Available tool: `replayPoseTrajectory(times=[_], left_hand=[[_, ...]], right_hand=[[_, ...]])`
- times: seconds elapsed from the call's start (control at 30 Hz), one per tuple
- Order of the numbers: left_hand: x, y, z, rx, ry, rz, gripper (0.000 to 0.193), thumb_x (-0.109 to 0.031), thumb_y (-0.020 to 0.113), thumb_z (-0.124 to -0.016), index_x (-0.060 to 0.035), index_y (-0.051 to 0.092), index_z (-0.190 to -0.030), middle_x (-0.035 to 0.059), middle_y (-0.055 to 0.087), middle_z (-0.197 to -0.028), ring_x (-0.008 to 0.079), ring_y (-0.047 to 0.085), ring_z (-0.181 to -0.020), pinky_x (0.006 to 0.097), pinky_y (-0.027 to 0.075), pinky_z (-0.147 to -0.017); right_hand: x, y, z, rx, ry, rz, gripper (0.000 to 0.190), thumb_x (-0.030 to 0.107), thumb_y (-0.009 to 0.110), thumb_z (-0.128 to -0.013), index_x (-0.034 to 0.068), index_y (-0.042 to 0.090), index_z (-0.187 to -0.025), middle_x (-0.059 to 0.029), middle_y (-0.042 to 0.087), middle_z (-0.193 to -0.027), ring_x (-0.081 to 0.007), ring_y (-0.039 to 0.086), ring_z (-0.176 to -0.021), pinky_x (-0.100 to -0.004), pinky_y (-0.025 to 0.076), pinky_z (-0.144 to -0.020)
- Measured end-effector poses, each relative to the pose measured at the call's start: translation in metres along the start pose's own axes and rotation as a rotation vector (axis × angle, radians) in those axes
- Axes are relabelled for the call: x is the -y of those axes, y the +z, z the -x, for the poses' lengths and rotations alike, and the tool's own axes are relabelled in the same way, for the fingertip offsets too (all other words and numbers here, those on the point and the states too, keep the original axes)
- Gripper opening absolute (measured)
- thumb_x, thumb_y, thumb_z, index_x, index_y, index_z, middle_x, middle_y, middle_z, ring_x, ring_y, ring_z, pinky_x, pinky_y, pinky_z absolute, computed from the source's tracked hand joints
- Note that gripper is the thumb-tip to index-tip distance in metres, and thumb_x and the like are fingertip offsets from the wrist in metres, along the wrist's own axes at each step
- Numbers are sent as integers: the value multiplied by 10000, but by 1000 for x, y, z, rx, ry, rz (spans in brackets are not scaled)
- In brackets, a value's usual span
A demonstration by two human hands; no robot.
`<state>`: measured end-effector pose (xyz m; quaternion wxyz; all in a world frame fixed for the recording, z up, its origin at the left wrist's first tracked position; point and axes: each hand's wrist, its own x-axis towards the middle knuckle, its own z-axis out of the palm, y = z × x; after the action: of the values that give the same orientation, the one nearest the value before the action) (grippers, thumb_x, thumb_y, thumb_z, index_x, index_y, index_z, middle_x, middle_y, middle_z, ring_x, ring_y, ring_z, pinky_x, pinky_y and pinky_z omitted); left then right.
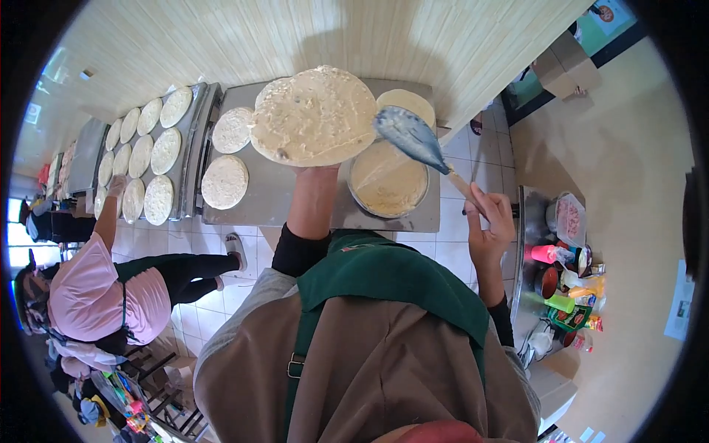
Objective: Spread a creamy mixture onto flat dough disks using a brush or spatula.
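My left hand (318, 170) holds up a round flat dough base (313, 119) from below, and the base hides most of the fingers. A lumpy cream-coloured spread covers its top. In my right hand (492, 221) is a spatula with a wooden handle and a smeared blue-grey blade (409, 135); the blade's tip is at the base's right edge. Below the blade a round metal bowl (390, 185) of pale spread stands on the metal table (266, 207). Behind the bowl lies a plain pale round (407, 102), partly covered by the blade.
Two coated rounds (225, 181) lie at the table's left. Beyond, several more (166, 150) cover another metal table, where a co-worker in pink (105, 293) reaches in with a gloved hand (117, 185). A side table (523, 243) at right holds containers and packets. A wall (382, 44) rises behind.
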<state>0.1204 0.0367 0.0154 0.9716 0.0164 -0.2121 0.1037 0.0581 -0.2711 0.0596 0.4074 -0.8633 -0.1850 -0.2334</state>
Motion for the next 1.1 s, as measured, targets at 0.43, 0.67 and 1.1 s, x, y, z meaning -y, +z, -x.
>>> replayPoseTrajectory(times=[0.43, 0.67, 1.1], left_hand=[[-22, -6, 0, -207, -170, -281, 702, -604, 437, -905, -138, 406, -1429, 144, 431, -1447, 348, 425, -1321, 548, 378, -1073], [-23, -18, -3, -215, -186, -305, 701, -598, 453, -903, -137, 404, -1429, 139, 443, -1437, 338, 450, -1298, 532, 414, -1044], [-51, -23, 14, -283, -118, -379, 700, -587, 484, -899, -136, 400, -1427, 130, 464, -1418, 318, 497, -1256, 503, 479, -990]], right_hand=[[-58, -3, -54, 128, 308, -587, 290, 204, 553, -982, 12, 653, -1176, 31, 516, -743, -42, 426, -645, -194, 335, -560], [-60, 11, -95, 347, 245, -583, 321, 247, 573, -972, 18, 644, -1185, 32, 534, -737, -32, 431, -640, -183, 327, -548], [-10, 4, -81, 226, 99, -234, 234, 148, 638, -905, 22, 683, -1097, -63, 604, -740, -124, 514, -610, -262, 396, -557]])
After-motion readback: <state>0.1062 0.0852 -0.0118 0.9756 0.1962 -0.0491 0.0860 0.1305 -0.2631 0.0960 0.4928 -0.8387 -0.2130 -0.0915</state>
